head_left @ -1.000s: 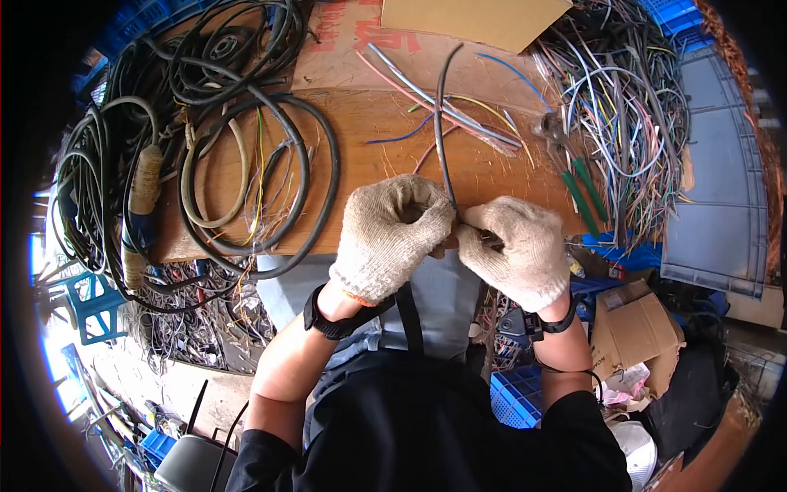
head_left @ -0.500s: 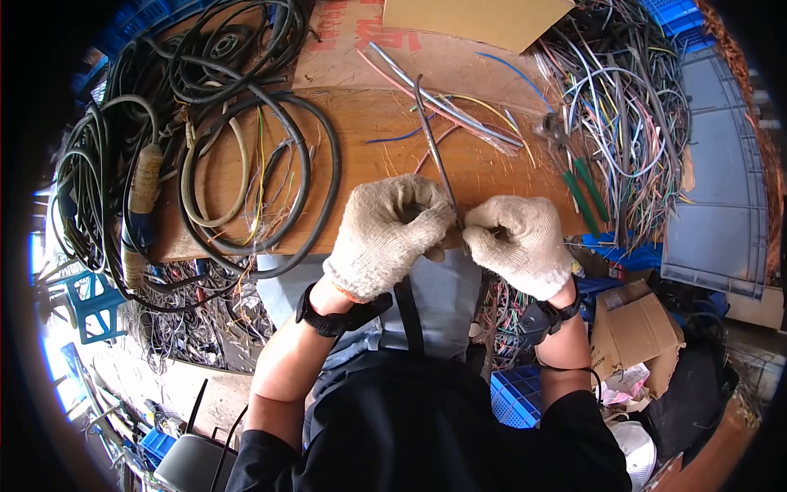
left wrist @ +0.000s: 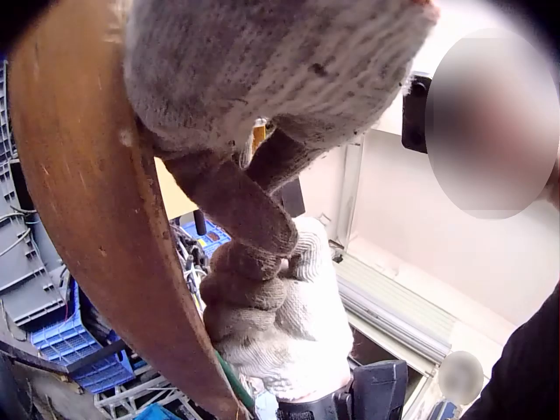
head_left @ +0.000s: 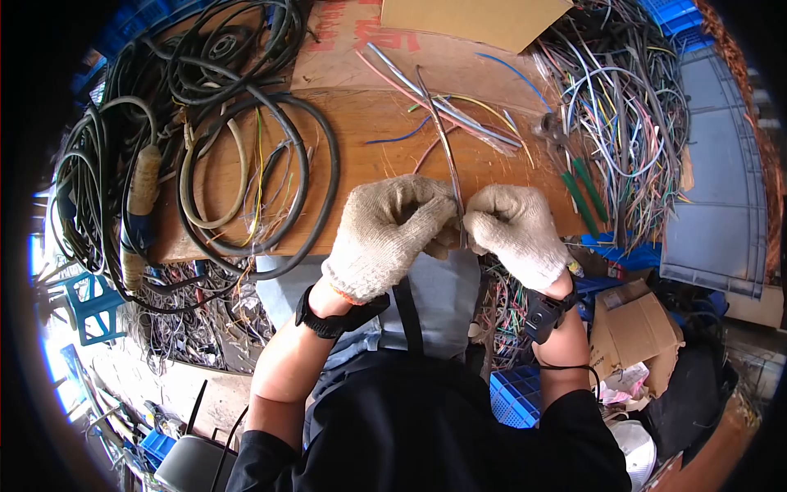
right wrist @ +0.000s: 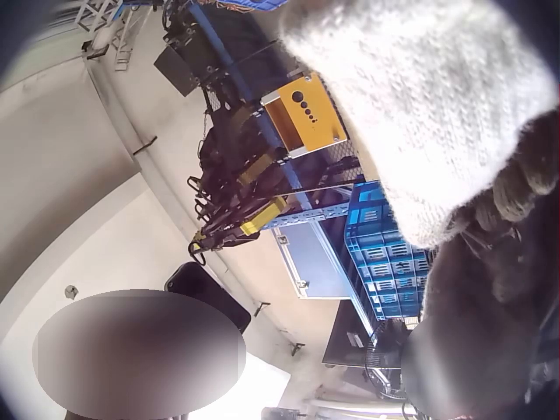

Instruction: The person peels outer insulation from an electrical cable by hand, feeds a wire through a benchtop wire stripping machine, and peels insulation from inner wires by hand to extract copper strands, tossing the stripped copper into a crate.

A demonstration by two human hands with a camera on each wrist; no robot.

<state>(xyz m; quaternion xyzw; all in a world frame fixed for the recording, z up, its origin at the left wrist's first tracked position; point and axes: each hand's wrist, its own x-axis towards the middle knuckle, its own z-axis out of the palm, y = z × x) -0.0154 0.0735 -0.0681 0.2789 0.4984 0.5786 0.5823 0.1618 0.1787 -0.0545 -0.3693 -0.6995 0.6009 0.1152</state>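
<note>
A thin dark cable (head_left: 445, 143) stands up from between the two gloved hands in the head view, leaning slightly left over the wooden bench. A pale, reddish streak runs along its near side. My left hand (head_left: 389, 234), in a knitted cream work glove, pinches the cable between thumb and forefinger near its lower part. Right beside it, my gloved right hand (head_left: 516, 234) has curled fingers, with thumb and fingertips at the cable's right side. In the left wrist view the left fingertips meet the right hand (left wrist: 276, 306). The glove fingers hide the gripped part.
Cut coloured wires (head_left: 484, 131) lie behind the hands. Green-handled cutters (head_left: 584, 193) rest at the right beside a heap of stripped wires (head_left: 627, 123). Coiled black cables (head_left: 332, 156) fill the left side. Cardboard (head_left: 352, 66) covers the bench's back.
The cable's upper end has tipped left and the cable has turned, so its pale, reddish side shows now. My right hand has shifted slightly and its wrist has turned; the left stays nearly still.
</note>
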